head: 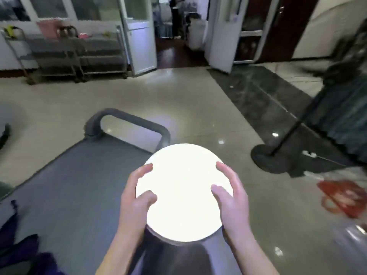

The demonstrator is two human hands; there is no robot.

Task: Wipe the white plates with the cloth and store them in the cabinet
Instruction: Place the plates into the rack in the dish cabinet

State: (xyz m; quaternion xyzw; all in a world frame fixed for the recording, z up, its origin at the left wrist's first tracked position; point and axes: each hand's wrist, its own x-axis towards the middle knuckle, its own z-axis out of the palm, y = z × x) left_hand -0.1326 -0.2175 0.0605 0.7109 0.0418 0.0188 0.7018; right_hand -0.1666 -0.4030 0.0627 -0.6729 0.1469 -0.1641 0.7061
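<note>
From the head camera, a white plate (pixel 183 192) is held flat between both hands, out in front of the body, above the near right edge of a grey cart (pixel 69 185) and the shiny tiled floor (pixel 198 108). The left hand (pixel 137 195) grips its left rim, fingers spread and curled over the edge, thumb lying on the face. The right hand (pixel 231 195) mirrors it on the right rim. Glare washes the plate out, so its surface cannot be read. The cart's handle (pixel 127 120) stands just beyond the plate. Dark purple fabric (pixel 19 251) lies on the cart's near left corner. A black stand (pixel 268 157) and a red bag (pixel 343 197) sit on the floor at right; metal racks (pixel 79 52) line the far wall.
</note>
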